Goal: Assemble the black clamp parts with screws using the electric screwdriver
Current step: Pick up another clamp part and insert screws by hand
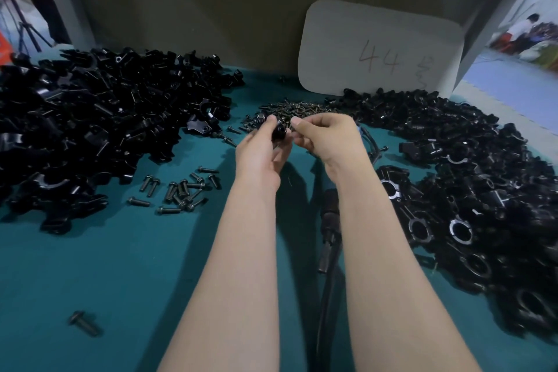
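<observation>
Left hand [262, 149] pinches a glossy black clamp part [278, 132] over the teal worktop [90, 266]; right hand [327, 137] curls alongside, contents unclear.

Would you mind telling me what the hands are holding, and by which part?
The left hand grips a clamp part by its sides. Whether the right hand pinches anything cannot be told.

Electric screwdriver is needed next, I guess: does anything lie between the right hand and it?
Nothing visible does. The black electric screwdriver lies on the teal tabletop, nearer the person than the right hand. The left hand grips a small black clamp part.
</observation>
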`<move>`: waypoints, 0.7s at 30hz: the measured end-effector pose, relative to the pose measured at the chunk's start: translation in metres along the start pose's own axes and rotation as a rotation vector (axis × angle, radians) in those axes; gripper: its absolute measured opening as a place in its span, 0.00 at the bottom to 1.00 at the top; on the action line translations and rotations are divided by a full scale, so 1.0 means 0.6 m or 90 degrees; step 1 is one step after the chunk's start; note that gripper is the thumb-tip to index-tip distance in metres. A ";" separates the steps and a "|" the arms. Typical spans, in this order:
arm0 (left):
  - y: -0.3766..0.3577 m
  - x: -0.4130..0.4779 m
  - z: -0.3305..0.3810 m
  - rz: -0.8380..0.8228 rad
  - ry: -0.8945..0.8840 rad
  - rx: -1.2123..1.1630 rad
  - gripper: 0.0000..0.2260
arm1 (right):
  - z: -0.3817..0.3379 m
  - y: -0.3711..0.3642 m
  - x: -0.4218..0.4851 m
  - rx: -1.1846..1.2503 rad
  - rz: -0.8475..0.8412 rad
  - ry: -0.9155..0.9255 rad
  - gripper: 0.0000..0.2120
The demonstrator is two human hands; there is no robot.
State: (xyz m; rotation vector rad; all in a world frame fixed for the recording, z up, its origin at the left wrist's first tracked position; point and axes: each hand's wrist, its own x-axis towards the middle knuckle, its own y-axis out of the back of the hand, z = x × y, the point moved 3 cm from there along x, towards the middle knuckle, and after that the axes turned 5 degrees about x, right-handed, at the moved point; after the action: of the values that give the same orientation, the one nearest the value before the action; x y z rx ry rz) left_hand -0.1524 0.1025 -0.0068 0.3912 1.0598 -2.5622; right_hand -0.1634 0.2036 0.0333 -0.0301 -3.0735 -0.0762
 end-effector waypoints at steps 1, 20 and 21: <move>-0.002 -0.001 0.000 -0.001 -0.004 0.011 0.12 | -0.001 0.003 -0.001 -0.005 -0.011 -0.010 0.08; -0.006 -0.012 0.006 0.084 -0.160 0.217 0.08 | -0.005 -0.002 0.000 -0.298 -0.055 0.068 0.09; -0.006 -0.012 0.006 0.088 -0.169 0.226 0.08 | -0.004 -0.005 0.000 -0.303 -0.055 0.064 0.09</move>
State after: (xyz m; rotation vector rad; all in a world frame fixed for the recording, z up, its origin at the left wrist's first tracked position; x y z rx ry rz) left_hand -0.1478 0.1037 0.0006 0.1937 0.4690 -2.5829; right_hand -0.1632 0.2003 0.0354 0.0795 -2.8780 -0.7820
